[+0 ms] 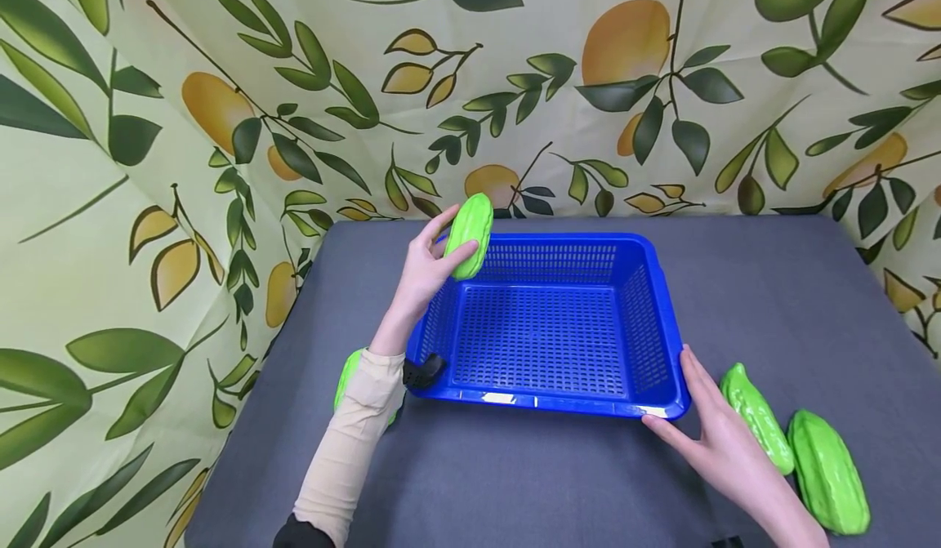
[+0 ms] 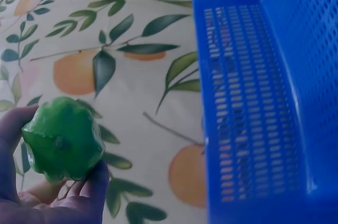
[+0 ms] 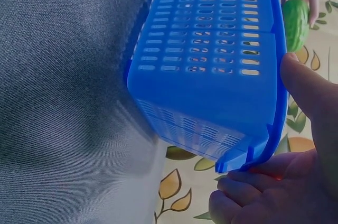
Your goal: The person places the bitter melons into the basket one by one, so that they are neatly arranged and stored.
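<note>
My left hand (image 1: pixel 426 270) grips a bright green, ribbed bitter melon (image 1: pixel 474 229) above the back left corner of a blue plastic basket (image 1: pixel 573 403). In the left wrist view that bitter melon (image 2: pixel 63 139) appears end-on, with thumb and fingers around its sides. Slats and a bare bottom show inside the basket. At its front right corner, my right hand (image 1: pixel 724 438) holds the rim. The right wrist view shows the thumb on one stretch of the rim and curled fingers (image 3: pixel 237 189) at another.
Two more bitter melons lie right of the basket, a slimmer one (image 1: pixel 757 417) and a thicker one (image 1: pixel 827 470). Another bitter melon (image 1: pixel 347 376) is partly hidden under the left forearm. Grey cloth (image 1: pixel 529 483) covers the table; a leaf-patterned curtain (image 1: pixel 544 140) hangs behind.
</note>
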Demonstrator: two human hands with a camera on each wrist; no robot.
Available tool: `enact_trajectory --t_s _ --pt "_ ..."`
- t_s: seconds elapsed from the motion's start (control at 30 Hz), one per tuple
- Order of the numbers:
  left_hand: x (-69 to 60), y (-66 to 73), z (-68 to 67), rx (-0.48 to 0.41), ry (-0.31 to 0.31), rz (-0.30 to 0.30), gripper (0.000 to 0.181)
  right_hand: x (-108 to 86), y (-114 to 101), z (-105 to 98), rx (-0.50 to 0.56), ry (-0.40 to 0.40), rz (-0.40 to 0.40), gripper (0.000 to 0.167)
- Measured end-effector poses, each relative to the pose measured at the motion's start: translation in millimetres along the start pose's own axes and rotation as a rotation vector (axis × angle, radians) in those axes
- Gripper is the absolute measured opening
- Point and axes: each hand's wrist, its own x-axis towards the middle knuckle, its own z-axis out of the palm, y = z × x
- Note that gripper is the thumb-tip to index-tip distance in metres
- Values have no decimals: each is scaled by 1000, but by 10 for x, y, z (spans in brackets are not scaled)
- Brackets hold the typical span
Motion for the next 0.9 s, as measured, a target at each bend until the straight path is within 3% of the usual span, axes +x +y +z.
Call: enact_trajectory --t_s 0.3,0.9 --pt "76 -149 125 -45 -19 -83 60 9 -15 -3 3 -19 22 100" --pt "269 -269 213 118 -28 -202 60 9 -6 -20 1 -29 24 99"
